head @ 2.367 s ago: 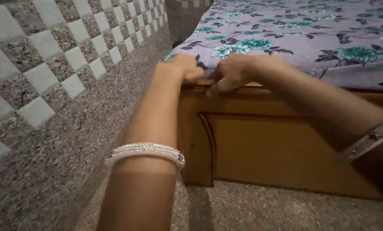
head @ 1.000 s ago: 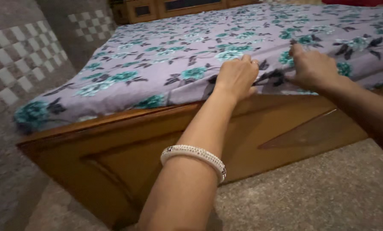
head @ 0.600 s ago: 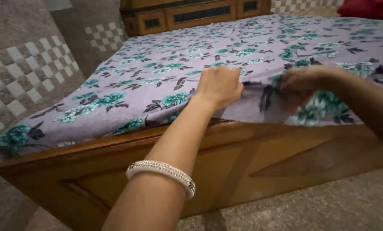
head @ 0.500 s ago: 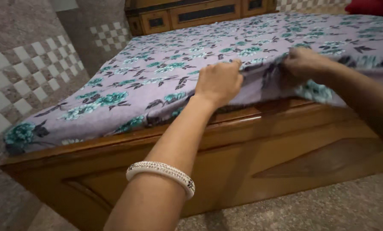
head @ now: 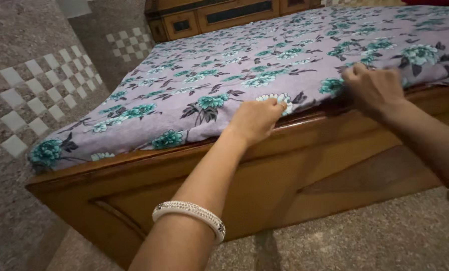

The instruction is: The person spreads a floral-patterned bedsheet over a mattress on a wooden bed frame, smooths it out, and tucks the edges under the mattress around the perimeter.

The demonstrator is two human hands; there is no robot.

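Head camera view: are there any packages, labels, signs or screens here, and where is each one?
None is in view. Only a flowered purple bedsheet on a wooden bed frame shows, with the left hand and right hand at its edge, beside a checkered wall.

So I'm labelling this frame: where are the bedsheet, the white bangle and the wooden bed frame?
bedsheet (head: 244,55), head view, flat flowered top.
white bangle (head: 190,213), head view, beaded band.
wooden bed frame (head: 264,175), head view, footboard panel.
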